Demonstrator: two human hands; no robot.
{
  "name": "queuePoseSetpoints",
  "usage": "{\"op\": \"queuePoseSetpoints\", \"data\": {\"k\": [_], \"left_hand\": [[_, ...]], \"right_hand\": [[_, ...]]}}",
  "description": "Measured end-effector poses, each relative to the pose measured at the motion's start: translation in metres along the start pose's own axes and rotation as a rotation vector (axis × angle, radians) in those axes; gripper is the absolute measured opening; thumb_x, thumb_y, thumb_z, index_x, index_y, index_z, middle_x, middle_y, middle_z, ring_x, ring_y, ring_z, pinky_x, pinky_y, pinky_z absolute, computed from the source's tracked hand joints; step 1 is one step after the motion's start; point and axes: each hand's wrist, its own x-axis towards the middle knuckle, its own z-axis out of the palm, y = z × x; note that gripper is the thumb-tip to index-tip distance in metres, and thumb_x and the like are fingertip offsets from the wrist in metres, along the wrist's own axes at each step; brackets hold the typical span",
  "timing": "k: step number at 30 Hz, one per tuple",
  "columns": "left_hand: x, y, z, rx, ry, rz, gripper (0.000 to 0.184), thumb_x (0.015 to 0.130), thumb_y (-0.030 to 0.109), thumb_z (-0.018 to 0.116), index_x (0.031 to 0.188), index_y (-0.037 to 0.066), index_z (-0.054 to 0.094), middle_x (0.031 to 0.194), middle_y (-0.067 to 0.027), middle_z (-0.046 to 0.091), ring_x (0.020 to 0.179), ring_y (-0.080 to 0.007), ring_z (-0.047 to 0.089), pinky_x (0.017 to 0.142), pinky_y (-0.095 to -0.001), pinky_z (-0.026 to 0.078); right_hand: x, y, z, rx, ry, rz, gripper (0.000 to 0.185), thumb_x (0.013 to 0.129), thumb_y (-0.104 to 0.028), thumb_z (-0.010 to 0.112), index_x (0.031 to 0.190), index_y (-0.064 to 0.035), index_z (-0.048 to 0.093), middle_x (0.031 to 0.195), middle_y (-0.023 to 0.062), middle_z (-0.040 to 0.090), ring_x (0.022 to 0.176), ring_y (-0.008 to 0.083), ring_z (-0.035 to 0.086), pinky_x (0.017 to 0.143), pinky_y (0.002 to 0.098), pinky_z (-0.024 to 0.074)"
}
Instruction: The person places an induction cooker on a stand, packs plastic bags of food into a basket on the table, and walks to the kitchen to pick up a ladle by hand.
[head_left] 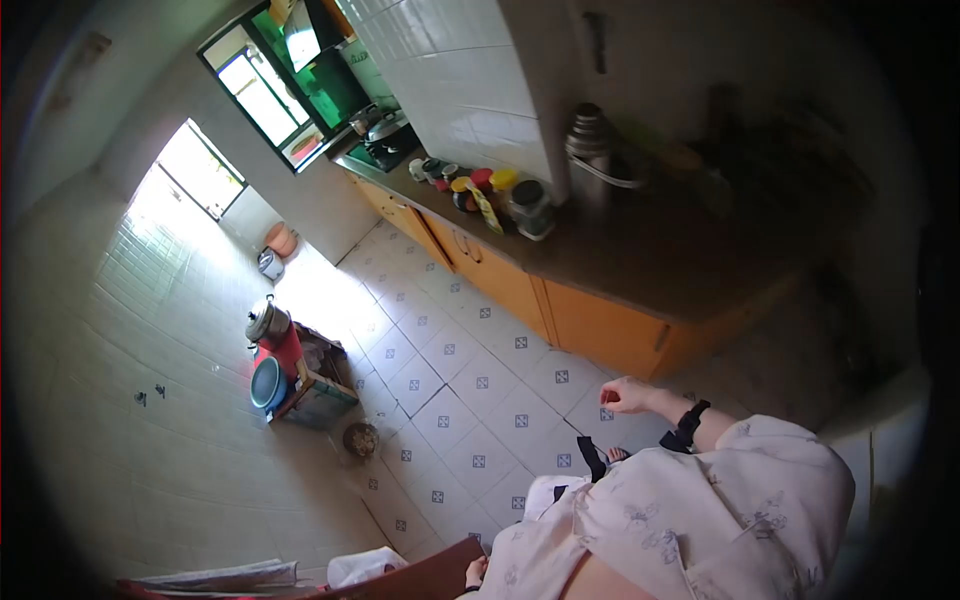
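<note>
My right hand (627, 395) hangs in front of my body, over the tiled floor and close to the orange cabinet front (600, 325). Its fingers curl loosely inward, and nothing shows in them. A black strap (686, 426) circles that forearm. Only part of my left hand (477, 571) appears at the bottom edge, beside a reddish-brown board (430, 578); how its fingers are held is unclear. Between the hands is my light patterned top (670, 500), with a black strap end (591, 458) hanging in front of it.
A dark countertop (640, 255) on the right bears jars (531, 210), a thermos flask (590, 150) and a stove (385, 147). Along the left wall stand a low stand (318, 398) with a pot (267, 320) and blue basin (268, 383), and a floor bowl (360, 440).
</note>
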Motion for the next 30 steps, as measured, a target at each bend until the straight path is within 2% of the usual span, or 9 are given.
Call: {"op": "queuePoseSetpoints", "data": {"k": [6, 13, 18, 20, 21, 24, 25, 26, 30], "left_hand": [[0.073, 0.034, -0.022, 0.034, 0.064, -0.177, 0.021, 0.086, 0.024, 0.055, 0.089, 0.004, 0.061, 0.077, -0.0069, 0.063, 0.065, -0.0163, 0.057, 0.057, -0.0282, 0.046], [0.186, 0.112, -0.133, 0.054, 0.084, -0.219, 0.019, 0.087, 0.023, 0.054, 0.085, 0.005, 0.061, 0.075, -0.0074, 0.064, 0.059, -0.0168, 0.057, 0.053, -0.0289, 0.045], [0.296, 0.215, -0.258, 0.215, 0.077, 0.098, 0.018, 0.087, 0.022, 0.054, 0.082, 0.005, 0.061, 0.074, -0.0078, 0.064, 0.055, -0.0171, 0.057, 0.049, -0.0293, 0.045], [0.360, 0.310, -0.293, -0.172, 0.225, -0.032, 0.013, 0.087, 0.017, 0.054, 0.085, 0.005, 0.060, 0.067, -0.0063, 0.060, 0.050, -0.0164, 0.056, 0.043, -0.0274, 0.043], [0.390, 0.359, -0.302, -0.491, 0.280, 0.091, 0.012, 0.088, 0.017, 0.056, 0.087, 0.005, 0.058, 0.068, -0.0072, 0.061, 0.054, -0.0171, 0.059, 0.046, -0.0265, 0.044], [0.459, 0.563, -0.343, -0.357, 0.210, 0.550, 0.018, 0.091, 0.020, 0.054, 0.099, 0.004, 0.055, 0.084, -0.0073, 0.062, 0.070, -0.0158, 0.060, 0.062, -0.0271, 0.048], [0.475, 0.622, -0.369, -0.134, 0.116, 0.838, 0.020, 0.092, 0.019, 0.053, 0.105, 0.004, 0.055, 0.098, -0.0087, 0.061, 0.082, -0.0146, 0.057, 0.072, -0.0259, 0.046], [0.451, 0.708, -0.366, 0.112, 0.238, 0.927, 0.022, 0.092, 0.015, 0.051, 0.111, 0.003, 0.053, 0.106, -0.0088, 0.058, 0.087, -0.0139, 0.054, 0.079, -0.0263, 0.045], [0.399, 0.906, -0.400, 0.354, 0.453, 1.284, 0.027, 0.092, 0.019, 0.049, 0.108, -0.002, 0.054, 0.101, -0.0107, 0.060, 0.098, -0.0200, 0.057, 0.090, -0.0320, 0.044]], "right_hand": [[0.185, -0.036, -0.012, -0.116, -0.195, -0.058, 0.017, 0.073, -0.019, 0.060, 0.086, -0.0080, 0.063, 0.080, 0.0082, 0.066, 0.075, 0.0227, 0.063, 0.068, 0.0341, 0.0497], [0.380, -0.104, 0.020, -0.138, -0.241, -0.052, 0.020, 0.072, -0.023, 0.059, 0.086, -0.0100, 0.064, 0.080, 0.0075, 0.066, 0.076, 0.0216, 0.063, 0.068, 0.0346, 0.0495], [0.507, -0.151, 0.030, -0.098, -0.237, -0.132, 0.018, 0.074, -0.019, 0.060, 0.088, -0.0071, 0.062, 0.079, 0.0087, 0.065, 0.075, 0.0221, 0.063, 0.067, 0.0345, 0.0493], [0.556, -0.161, 0.020, -0.157, -0.169, -0.146, 0.018, 0.075, -0.018, 0.060, 0.088, -0.0061, 0.062, 0.079, 0.0098, 0.066, 0.075, 0.0227, 0.063, 0.068, 0.0350, 0.0495], [0.581, -0.169, 0.013, -0.158, -0.159, -0.143, 0.018, 0.075, -0.018, 0.060, 0.088, -0.0061, 0.062, 0.079, 0.0098, 0.066, 0.075, 0.0227, 0.063, 0.068, 0.0350, 0.0495], [0.650, -0.197, -0.017, -0.109, -0.134, -0.190, 0.016, 0.077, -0.015, 0.059, 0.090, -0.0056, 0.062, 0.083, 0.0114, 0.066, 0.077, 0.0234, 0.063, 0.071, 0.0347, 0.0498], [0.676, -0.212, -0.033, -0.128, -0.082, -0.235, 0.016, 0.077, -0.014, 0.058, 0.089, -0.0054, 0.062, 0.083, 0.0111, 0.065, 0.078, 0.0253, 0.063, 0.070, 0.0360, 0.0495], [0.703, -0.231, -0.050, -0.149, -0.025, -0.293, 0.016, 0.076, -0.013, 0.057, 0.089, -0.0053, 0.061, 0.082, 0.0108, 0.064, 0.079, 0.0272, 0.062, 0.070, 0.0373, 0.0491], [0.785, -0.338, -0.136, -0.154, 0.152, -0.450, 0.013, 0.079, -0.010, 0.059, 0.090, -0.0032, 0.063, 0.084, 0.0118, 0.064, 0.080, 0.0267, 0.062, 0.071, 0.0342, 0.0495]]}}
